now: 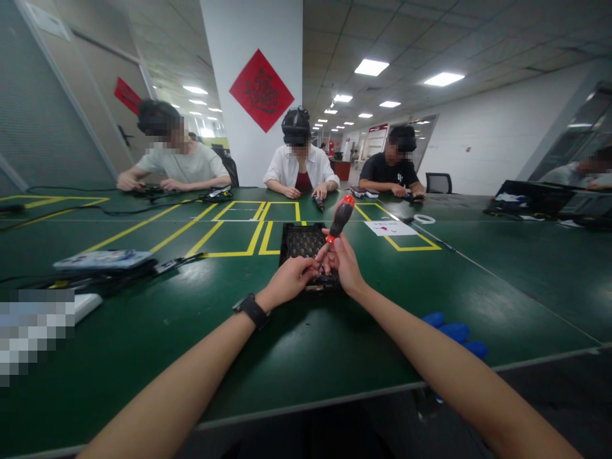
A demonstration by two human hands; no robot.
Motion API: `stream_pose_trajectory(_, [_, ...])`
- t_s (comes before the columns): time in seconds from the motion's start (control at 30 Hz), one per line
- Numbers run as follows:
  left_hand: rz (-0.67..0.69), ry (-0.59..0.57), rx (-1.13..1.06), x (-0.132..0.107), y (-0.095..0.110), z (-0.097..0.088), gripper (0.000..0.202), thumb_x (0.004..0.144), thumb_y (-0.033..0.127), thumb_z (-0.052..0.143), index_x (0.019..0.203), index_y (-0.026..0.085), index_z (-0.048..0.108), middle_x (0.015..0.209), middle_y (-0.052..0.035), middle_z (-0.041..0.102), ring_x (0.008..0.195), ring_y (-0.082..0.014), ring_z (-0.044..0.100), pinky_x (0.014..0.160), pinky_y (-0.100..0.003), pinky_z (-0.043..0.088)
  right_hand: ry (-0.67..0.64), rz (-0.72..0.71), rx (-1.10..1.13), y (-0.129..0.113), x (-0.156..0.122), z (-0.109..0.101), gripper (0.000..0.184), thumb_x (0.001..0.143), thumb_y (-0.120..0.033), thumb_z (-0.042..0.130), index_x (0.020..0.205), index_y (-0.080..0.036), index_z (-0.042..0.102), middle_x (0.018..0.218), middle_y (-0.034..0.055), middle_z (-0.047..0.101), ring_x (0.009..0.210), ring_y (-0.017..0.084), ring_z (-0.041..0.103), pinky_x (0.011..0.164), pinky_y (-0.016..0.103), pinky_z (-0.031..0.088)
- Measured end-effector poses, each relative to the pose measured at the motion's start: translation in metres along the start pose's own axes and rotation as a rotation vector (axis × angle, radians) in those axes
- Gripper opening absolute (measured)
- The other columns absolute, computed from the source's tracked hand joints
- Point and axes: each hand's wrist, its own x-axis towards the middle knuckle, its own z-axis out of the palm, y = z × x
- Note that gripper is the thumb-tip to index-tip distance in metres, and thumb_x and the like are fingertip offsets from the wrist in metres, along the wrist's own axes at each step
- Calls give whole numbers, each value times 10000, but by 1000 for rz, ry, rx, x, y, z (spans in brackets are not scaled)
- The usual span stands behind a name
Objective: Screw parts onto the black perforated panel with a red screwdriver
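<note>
**Both hands on the screwdriver, right over the black tray**

I'm watching the screwdriver (340, 220) being held just above the near edge of the black tray (306, 241). Its red-and-black handle is tilting up and away toward the far side of the tray. The right hand (345, 264) is wrapping closed around it just below the handle. The left hand (289, 280) is pinching narrow at the lower end of the shaft, fingertips meeting right beside the right hand's. I can't tell if anything small is sitting between the fingertips.

The tray is lying flat on the green worktop (335, 344), with yellow tape lines (239, 229) running left of and beyond it. Blue gloves (456, 331) are lying on the near right of the tray, partly behind the right forearm. Three co-workers are sitting well beyond the tray, their hands on their own things.

My judgement on doing this well:
- The right hand should be steadying the tool, not squeezing it.
- The left should be doing the fine work at the tip.
- Both should be staying over the tray, so anything dropped is landing in it rather than rolling across the worktop.
</note>
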Motion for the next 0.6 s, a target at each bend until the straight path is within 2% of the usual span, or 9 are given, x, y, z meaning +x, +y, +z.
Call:
stream_pose_trajectory(0.27, [23,-14,-3,1,2,-2,162,821,223,493,831,189,651,755,-24,647,712,-144,571,688,-249,414,1,2,-3,1,0,-1,409,880,-476,344,1183,-212,420,638,-35,550,389,47,422,381,167,348])
stream_pose_trajectory(0.6, [-80,47,-89,-1,-1,2,159,725,313,629,775,162,630,739,-13,644,671,-129,569,646,-237,427,25,-6,-10,2,1,0,400,873,-485,355,1175,-228,411,667,-33,553,404,48,421,386,166,344])
